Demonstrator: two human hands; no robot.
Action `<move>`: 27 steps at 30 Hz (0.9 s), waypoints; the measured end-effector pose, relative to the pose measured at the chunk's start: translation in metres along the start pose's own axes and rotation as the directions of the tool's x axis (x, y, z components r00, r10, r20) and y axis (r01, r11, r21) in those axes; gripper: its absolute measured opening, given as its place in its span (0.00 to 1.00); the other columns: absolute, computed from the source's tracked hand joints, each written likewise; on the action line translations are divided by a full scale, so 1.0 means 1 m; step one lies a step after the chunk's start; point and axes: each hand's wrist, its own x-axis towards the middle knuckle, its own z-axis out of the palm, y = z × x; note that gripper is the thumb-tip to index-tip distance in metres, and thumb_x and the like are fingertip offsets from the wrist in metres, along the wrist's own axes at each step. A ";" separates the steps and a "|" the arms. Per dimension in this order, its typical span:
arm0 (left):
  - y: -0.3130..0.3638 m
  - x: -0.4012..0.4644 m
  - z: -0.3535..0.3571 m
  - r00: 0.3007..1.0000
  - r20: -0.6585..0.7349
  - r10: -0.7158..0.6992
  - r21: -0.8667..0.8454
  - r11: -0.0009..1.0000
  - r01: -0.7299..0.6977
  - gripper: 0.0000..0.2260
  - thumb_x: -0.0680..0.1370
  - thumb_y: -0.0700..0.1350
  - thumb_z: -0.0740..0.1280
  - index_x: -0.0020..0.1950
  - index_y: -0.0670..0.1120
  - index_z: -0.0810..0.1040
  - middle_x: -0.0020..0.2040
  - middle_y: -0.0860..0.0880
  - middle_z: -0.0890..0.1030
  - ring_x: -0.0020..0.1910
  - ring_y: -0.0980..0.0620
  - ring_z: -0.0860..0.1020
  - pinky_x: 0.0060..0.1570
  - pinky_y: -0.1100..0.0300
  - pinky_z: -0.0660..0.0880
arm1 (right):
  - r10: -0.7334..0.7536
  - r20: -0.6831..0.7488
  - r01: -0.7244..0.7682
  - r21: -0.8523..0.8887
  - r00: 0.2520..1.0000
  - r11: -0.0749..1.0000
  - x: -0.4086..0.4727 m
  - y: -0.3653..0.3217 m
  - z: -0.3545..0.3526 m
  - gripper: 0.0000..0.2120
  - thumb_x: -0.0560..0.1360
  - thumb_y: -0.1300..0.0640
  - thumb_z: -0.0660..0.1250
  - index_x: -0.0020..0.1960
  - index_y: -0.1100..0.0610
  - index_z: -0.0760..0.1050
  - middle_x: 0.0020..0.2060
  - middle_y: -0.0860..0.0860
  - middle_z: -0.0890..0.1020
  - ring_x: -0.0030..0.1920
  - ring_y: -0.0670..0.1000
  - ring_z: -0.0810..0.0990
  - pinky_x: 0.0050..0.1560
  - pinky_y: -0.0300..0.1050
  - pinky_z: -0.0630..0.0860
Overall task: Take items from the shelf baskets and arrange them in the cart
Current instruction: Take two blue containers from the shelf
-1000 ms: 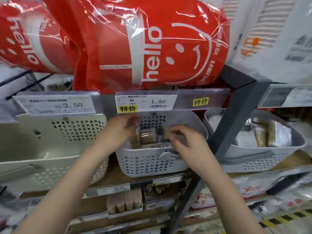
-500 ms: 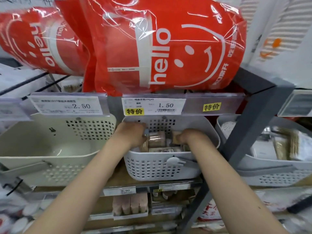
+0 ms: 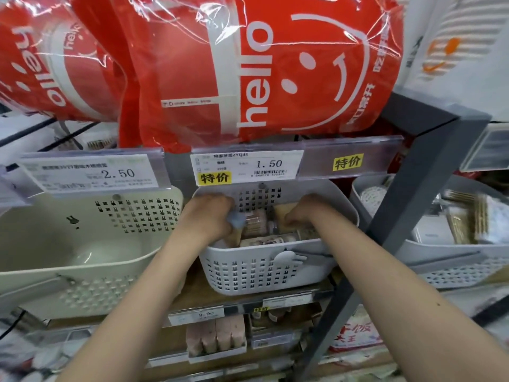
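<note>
A: Status, head view. Both hands are inside the middle basket (image 3: 264, 274) on the shelf (image 3: 286, 300), under the 1.50 price tag (image 3: 246, 166).

B: Grip?

A: Left hand (image 3: 209, 216) is at the basket's back left corner, fingers curled round a small jar (image 3: 254, 221) with a pale blue cap; it looks gripped. Right hand (image 3: 308, 213) is at the back right, fingers curled down onto a tan packet (image 3: 283, 212). It seems to pinch it, but the fingertips are hidden, so that is a judgement.

B: What else is in the basket?

A: More small jars lying on their sides along the front wall. A fair number are left; a count is not possible from here.

B: Neighbours?

A: The cream basket (image 3: 82, 260) at the left end of the shelf shows a bare bottom. The basket at the right end (image 3: 454, 274) holds flat wrapped packs. Red bags (image 3: 261, 73) sit on the shelf above.

B: Progress?

A: The cart is not in view, so nothing can be logged as arranged. Judged stage: picking, items not yet lifted clear of the rim. Left to do: lift out, carry to the cart, arrange, repeat for the remaining stock.
</note>
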 end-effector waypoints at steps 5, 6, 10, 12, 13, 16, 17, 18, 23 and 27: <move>-0.001 -0.001 0.001 0.999 -0.033 0.020 -0.102 0.994 -0.023 0.15 0.71 0.46 0.69 0.58 0.52 0.77 0.53 0.51 0.79 0.51 0.50 0.77 0.40 0.60 0.67 | 0.000 -0.075 0.014 0.195 0.997 0.981 0.001 0.001 0.002 0.43 0.72 0.50 0.73 0.76 0.65 0.54 0.72 0.60 0.65 0.69 0.59 0.68 0.62 0.45 0.69; -0.001 -0.001 0.001 0.999 -0.047 0.017 -0.132 0.991 -0.023 0.15 0.71 0.47 0.69 0.58 0.52 0.77 0.54 0.51 0.79 0.52 0.50 0.77 0.41 0.59 0.68 | 0.002 -0.104 0.024 0.244 0.995 0.970 0.002 0.002 0.003 0.39 0.71 0.52 0.73 0.74 0.64 0.59 0.70 0.59 0.69 0.66 0.58 0.72 0.56 0.43 0.70; -0.001 -0.002 0.000 0.991 -0.133 -0.019 -0.288 0.957 -0.020 0.17 0.71 0.50 0.71 0.58 0.51 0.76 0.56 0.52 0.78 0.55 0.50 0.76 0.46 0.58 0.70 | -0.041 -0.237 0.108 0.274 0.971 0.956 -0.002 0.000 0.005 0.20 0.74 0.59 0.70 0.64 0.59 0.72 0.59 0.55 0.78 0.45 0.51 0.74 0.36 0.39 0.68; -0.001 -0.005 -0.001 0.984 -0.174 -0.049 -0.409 0.912 -0.027 0.16 0.71 0.50 0.72 0.57 0.50 0.76 0.55 0.52 0.79 0.55 0.49 0.76 0.49 0.56 0.73 | -0.084 -0.287 0.164 0.265 0.954 0.950 -0.004 -0.002 0.004 0.19 0.74 0.61 0.69 0.64 0.58 0.72 0.58 0.55 0.78 0.46 0.51 0.74 0.36 0.40 0.68; -0.001 -0.006 -0.002 0.979 -0.197 -0.057 -0.467 0.883 -0.042 0.17 0.71 0.49 0.73 0.58 0.49 0.76 0.55 0.51 0.79 0.55 0.49 0.77 0.51 0.55 0.74 | -0.097 -0.309 0.189 0.281 0.946 0.941 -0.007 -0.002 0.004 0.19 0.74 0.62 0.69 0.64 0.58 0.73 0.58 0.56 0.78 0.48 0.53 0.75 0.39 0.40 0.69; 0.001 -0.014 -0.007 0.954 -0.290 -0.069 -0.582 0.804 -0.119 0.21 0.71 0.44 0.73 0.63 0.48 0.75 0.59 0.52 0.79 0.59 0.50 0.75 0.53 0.62 0.71 | -0.107 -0.392 0.250 0.336 0.914 0.908 -0.018 -0.004 0.002 0.14 0.74 0.64 0.67 0.59 0.58 0.76 0.53 0.56 0.81 0.50 0.55 0.78 0.45 0.43 0.73; 0.002 -0.018 -0.010 0.942 -0.325 -0.080 -0.612 0.777 -0.145 0.20 0.71 0.42 0.73 0.62 0.48 0.75 0.58 0.54 0.78 0.57 0.52 0.75 0.50 0.70 0.69 | -0.123 -0.429 0.287 0.343 0.895 0.894 -0.023 -0.004 0.002 0.11 0.74 0.64 0.66 0.56 0.57 0.76 0.49 0.55 0.81 0.48 0.54 0.79 0.44 0.42 0.74; 0.003 -0.022 -0.012 0.929 -0.356 -0.100 -0.636 0.754 -0.163 0.18 0.71 0.41 0.73 0.60 0.49 0.76 0.55 0.56 0.77 0.54 0.55 0.74 0.46 0.77 0.66 | -0.148 -0.473 0.335 0.342 0.869 0.878 -0.029 -0.003 0.003 0.09 0.74 0.64 0.65 0.52 0.55 0.76 0.44 0.52 0.80 0.45 0.53 0.79 0.39 0.38 0.74; 0.014 -0.055 -0.023 0.870 -0.442 -0.218 -0.701 0.689 -0.184 0.15 0.71 0.42 0.75 0.53 0.52 0.75 0.47 0.62 0.77 0.46 0.63 0.73 0.43 0.76 0.67 | -0.305 -0.626 0.600 0.334 0.718 0.727 -0.073 0.009 0.013 0.14 0.72 0.65 0.69 0.53 0.51 0.77 0.44 0.42 0.77 0.43 0.42 0.74 0.36 0.28 0.67; 0.030 -0.103 -0.027 0.824 -0.513 -0.242 -0.732 0.625 -0.272 0.17 0.71 0.41 0.74 0.51 0.59 0.73 0.49 0.64 0.77 0.51 0.67 0.73 0.46 0.74 0.67 | -0.398 -0.672 0.736 0.335 0.624 0.588 -0.107 0.019 0.027 0.22 0.70 0.69 0.71 0.58 0.49 0.77 0.52 0.44 0.77 0.52 0.37 0.72 0.51 0.22 0.65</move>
